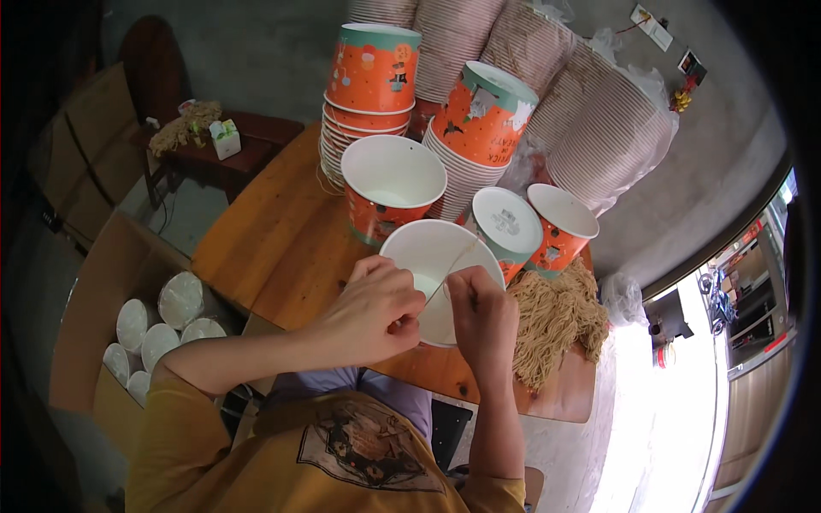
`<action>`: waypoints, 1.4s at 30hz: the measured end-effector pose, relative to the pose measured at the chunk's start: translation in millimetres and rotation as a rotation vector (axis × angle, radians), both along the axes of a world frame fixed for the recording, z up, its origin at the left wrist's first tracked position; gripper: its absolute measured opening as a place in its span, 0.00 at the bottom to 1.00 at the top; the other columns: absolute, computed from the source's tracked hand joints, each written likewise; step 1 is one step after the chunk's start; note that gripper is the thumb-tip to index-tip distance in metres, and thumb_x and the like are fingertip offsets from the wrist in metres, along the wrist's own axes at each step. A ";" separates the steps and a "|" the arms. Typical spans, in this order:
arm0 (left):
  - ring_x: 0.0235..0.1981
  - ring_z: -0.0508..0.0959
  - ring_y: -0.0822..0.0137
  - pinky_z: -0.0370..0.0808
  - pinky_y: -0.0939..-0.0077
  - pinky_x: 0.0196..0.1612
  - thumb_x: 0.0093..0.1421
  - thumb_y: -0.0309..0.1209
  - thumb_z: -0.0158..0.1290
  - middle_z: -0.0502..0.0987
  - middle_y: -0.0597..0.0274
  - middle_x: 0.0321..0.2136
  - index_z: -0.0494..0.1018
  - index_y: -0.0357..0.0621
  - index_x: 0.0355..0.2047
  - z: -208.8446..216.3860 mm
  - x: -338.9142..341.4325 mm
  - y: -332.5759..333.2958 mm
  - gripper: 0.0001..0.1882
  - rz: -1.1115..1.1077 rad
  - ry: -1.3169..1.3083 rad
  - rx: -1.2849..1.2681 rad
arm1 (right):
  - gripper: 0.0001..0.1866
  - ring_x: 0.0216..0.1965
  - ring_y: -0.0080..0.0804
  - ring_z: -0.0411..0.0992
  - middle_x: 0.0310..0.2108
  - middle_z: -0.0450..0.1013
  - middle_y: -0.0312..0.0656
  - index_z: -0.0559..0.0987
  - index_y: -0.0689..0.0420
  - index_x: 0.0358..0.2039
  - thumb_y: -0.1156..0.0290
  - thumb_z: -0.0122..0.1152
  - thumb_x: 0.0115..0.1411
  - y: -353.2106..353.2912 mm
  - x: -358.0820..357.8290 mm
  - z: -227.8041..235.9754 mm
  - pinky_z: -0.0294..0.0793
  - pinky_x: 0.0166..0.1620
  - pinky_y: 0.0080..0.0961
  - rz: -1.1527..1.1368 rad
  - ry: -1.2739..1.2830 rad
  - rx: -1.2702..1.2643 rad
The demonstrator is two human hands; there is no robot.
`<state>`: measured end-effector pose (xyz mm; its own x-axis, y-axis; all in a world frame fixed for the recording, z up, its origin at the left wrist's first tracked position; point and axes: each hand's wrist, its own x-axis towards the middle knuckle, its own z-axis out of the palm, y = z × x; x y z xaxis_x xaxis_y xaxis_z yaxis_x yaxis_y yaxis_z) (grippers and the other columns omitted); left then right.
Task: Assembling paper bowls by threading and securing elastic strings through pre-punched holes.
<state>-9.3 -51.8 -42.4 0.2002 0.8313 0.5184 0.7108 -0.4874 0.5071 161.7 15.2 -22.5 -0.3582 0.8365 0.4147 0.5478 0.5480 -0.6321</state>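
Filling the middle of the scene, a wooden worktop [274,248] is set against a grey concrete wall [256,51]. A white paper bucket [432,256] is held over its near edge, the left hand [376,312] and right hand [481,312] both closed on its rim. Orange printed buckets [374,68] are stacked far behind; a cardboard box [111,282] stands left.
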 end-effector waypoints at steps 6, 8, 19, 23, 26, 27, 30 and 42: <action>0.39 0.70 0.53 0.65 0.60 0.50 0.50 0.26 0.58 0.67 0.56 0.31 0.66 0.41 0.27 -3.6 -8.2 -4.1 0.10 -0.109 -0.043 0.151 | 0.09 0.22 0.46 0.73 0.19 0.73 0.48 0.76 0.58 0.28 0.67 0.57 0.61 -1.7 -6.5 -0.8 0.71 0.26 0.37 -0.028 -0.053 0.033; 0.41 0.70 0.52 0.66 0.60 0.50 0.52 0.27 0.59 0.68 0.55 0.35 0.68 0.39 0.30 -3.8 -12.2 -5.5 0.10 -0.158 -0.036 0.140 | 0.09 0.26 0.50 0.75 0.23 0.75 0.48 0.75 0.57 0.28 0.66 0.56 0.62 -1.4 -5.9 0.5 0.73 0.28 0.42 -0.028 -0.108 -0.007; 0.43 0.71 0.55 0.67 0.62 0.50 0.56 0.27 0.55 0.70 0.57 0.36 0.70 0.39 0.34 16.5 -65.9 9.5 0.07 -0.336 0.163 0.172 | 0.12 0.24 0.31 0.70 0.26 0.74 0.40 0.80 0.56 0.38 0.67 0.68 0.53 18.3 14.4 40.0 0.70 0.30 0.26 0.305 -0.051 -0.083; 0.41 0.73 0.58 0.69 0.67 0.46 0.57 0.24 0.54 0.72 0.59 0.36 0.73 0.41 0.37 50.3 -104.8 -0.8 0.07 -0.326 -0.112 -0.107 | 0.12 0.24 0.26 0.68 0.27 0.73 0.38 0.79 0.57 0.35 0.66 0.69 0.52 15.1 3.3 63.2 0.68 0.29 0.24 0.634 -0.187 -0.323; 0.41 0.74 0.70 0.70 0.75 0.45 0.59 0.24 0.54 0.72 0.64 0.38 0.74 0.41 0.42 70.5 -134.5 -3.6 0.10 -0.202 -0.275 -0.380 | 0.10 0.24 0.20 0.67 0.24 0.71 0.34 0.79 0.58 0.35 0.67 0.66 0.56 29.2 -32.2 51.8 0.66 0.28 0.21 0.731 -0.196 -0.318; 0.42 0.73 0.74 0.70 0.78 0.48 0.61 0.25 0.54 0.72 0.66 0.39 0.72 0.41 0.46 76.1 -151.3 1.2 0.13 -0.203 -0.414 -0.289 | 0.09 0.23 0.19 0.67 0.19 0.69 0.34 0.78 0.59 0.32 0.66 0.63 0.59 32.5 -46.6 49.0 0.66 0.26 0.24 0.716 -0.102 -0.371; 0.45 0.75 0.71 0.70 0.74 0.53 0.68 0.38 0.47 0.75 0.61 0.45 0.68 0.40 0.55 95.3 -234.7 13.6 0.20 -0.013 -0.703 0.196 | 0.10 0.19 0.16 0.65 0.16 0.64 0.28 0.73 0.54 0.31 0.63 0.54 0.66 71.0 -93.3 62.1 0.65 0.24 0.17 0.656 0.130 -0.623; 0.36 0.75 0.75 0.69 0.79 0.47 0.67 0.30 0.46 0.75 0.66 0.32 0.72 0.41 0.44 -4.2 -195.0 19.2 0.10 0.215 -1.003 -0.182 | 0.15 0.19 0.19 0.62 0.18 0.65 0.29 0.72 0.50 0.23 0.59 0.56 0.65 228.9 -217.1 77.5 0.66 0.24 0.18 0.513 1.086 -0.859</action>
<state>-204.3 -32.6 -46.7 -0.4149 0.8806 0.2287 -0.0144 -0.2577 0.9661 -55.4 244.1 55.0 -0.5296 0.8395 0.1215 -0.5297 -0.2154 -0.8204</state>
